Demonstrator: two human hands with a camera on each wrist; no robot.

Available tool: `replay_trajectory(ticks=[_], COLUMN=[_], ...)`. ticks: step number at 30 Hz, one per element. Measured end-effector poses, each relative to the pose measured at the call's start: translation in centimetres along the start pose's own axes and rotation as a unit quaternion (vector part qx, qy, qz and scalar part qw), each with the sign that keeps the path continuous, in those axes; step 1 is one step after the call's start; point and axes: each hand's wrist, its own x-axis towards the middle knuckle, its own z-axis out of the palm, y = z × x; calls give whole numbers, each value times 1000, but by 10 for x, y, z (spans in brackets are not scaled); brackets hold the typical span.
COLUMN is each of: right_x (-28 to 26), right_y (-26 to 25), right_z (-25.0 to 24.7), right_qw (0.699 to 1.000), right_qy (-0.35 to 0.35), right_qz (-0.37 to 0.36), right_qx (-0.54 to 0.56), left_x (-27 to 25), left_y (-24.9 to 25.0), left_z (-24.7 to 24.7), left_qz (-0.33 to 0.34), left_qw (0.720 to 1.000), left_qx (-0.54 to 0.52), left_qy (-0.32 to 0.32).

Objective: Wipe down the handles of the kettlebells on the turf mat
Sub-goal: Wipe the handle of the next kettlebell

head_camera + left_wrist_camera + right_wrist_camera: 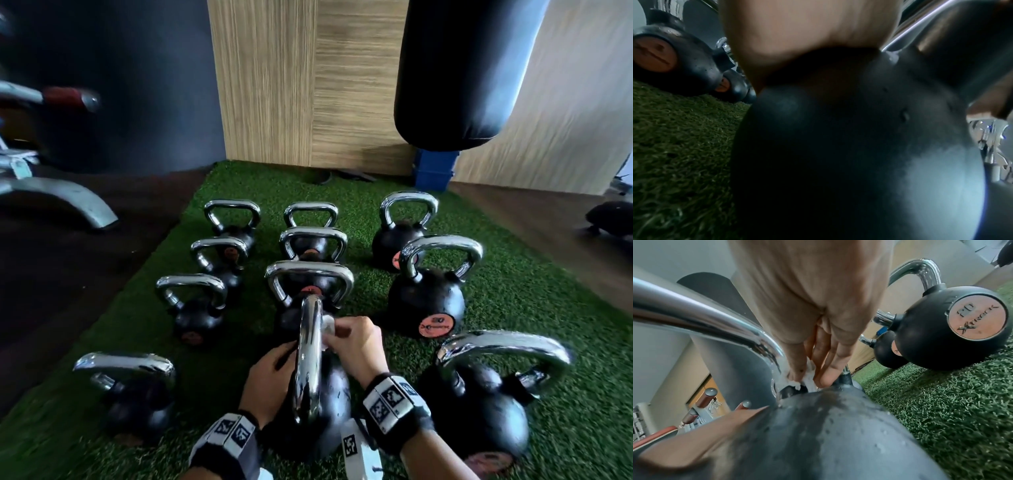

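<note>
The nearest kettlebell [322,411] stands on the green turf mat [513,291], its chrome handle [310,359] edge-on to me. My right hand [352,342] pinches a white wipe [329,325] against the handle's far leg. In the right wrist view the wipe [797,378] is bunched under my fingertips [824,378] where the handle [715,321] meets the black ball [828,426]. My left hand [270,380] lies on the ball's left side, fingers curled at the handle. In the left wrist view only my palm [807,32] and the ball [838,146] show.
Several more chrome-handled kettlebells stand in rows on the mat; the closest are one to the right [479,411] and one to the left [133,394]. A black punching bag [469,68] hangs at the back right. Grey bench legs [68,202] stand on the dark floor at left.
</note>
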Motion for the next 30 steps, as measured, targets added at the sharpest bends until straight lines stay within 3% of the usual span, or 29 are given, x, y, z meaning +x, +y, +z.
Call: replay_trajectory(ticks=[6,11,16,20,25,30], right_x=[10,8,-8,-29,-33,-72], right_y=[-14,-20,-38,-47,-59,-65], right_z=[-7,-14,-33,-44,-51,-60], right_qw=[993,992,963,945,945,928], right_qy=[78,45,79,48,36,15], right_qz=[-91,-122,-247,-303,-302,-354], right_qx=[23,-2,-73,-110,-116,-115], left_x=[0,-3,-5,-9,-13,-14], left_y=[-3,0,2,10,15,15], left_z=[0,-2,-2,-2,-3,-3], left_qz=[3,7,28,11,39,58], left_qw=[999,1000,998,999,997,995], left_qx=[34,27,62,33,62,78], left_qy=[6,6,-12,9,1,-5])
